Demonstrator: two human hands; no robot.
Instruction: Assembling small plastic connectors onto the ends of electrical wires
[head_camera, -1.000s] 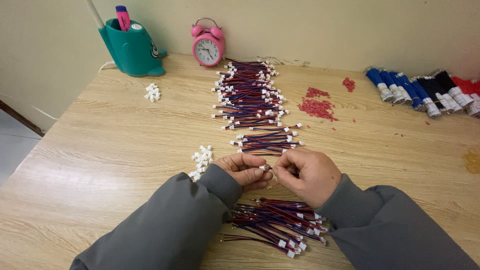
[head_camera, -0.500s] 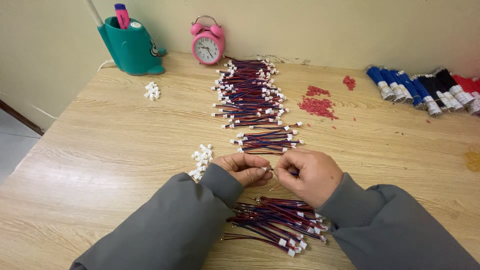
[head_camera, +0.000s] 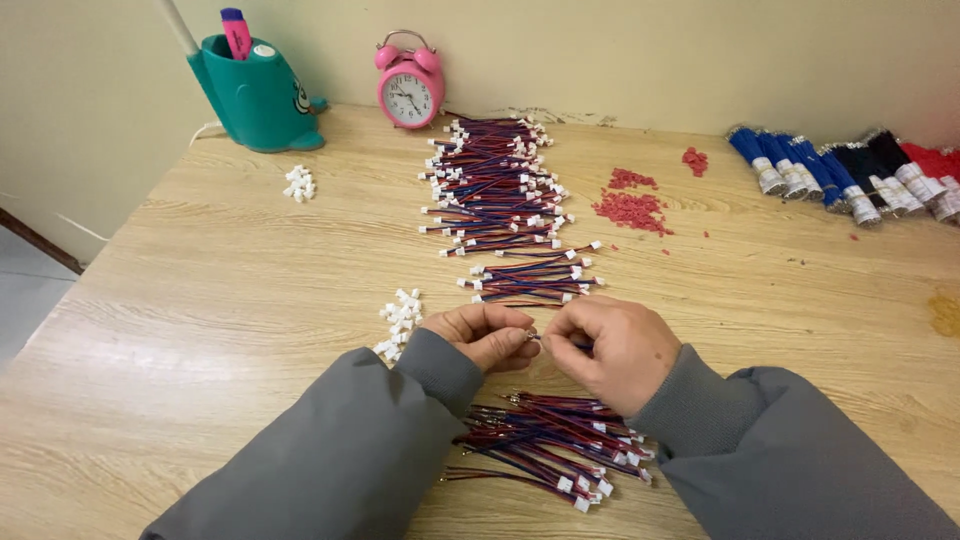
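Hands: left hand and right hand meet at the middle of the surface, fingertips pinched together on one thin wire lead that runs between them; what sits at the left fingertips is too small to tell.
Step in hand: judged from the pinch, an end of the lead is being fitted or checked at the left fingertips.
Next move calls for: a fine, steady grip and true alignment, since the parts are tiny.
Loose connectors: small white plastic housings, blocky and hard, heaped just beside the left hand.
Unworked pile: red and blue leads, thin and limp, lying near the wrists.
Laid-out rows: more leads with white ends, spread in rows beyond the hands.
Other things: red crumbs, pink alarm clock, teal pen holder, bundled blue, black and red wires at the far right.
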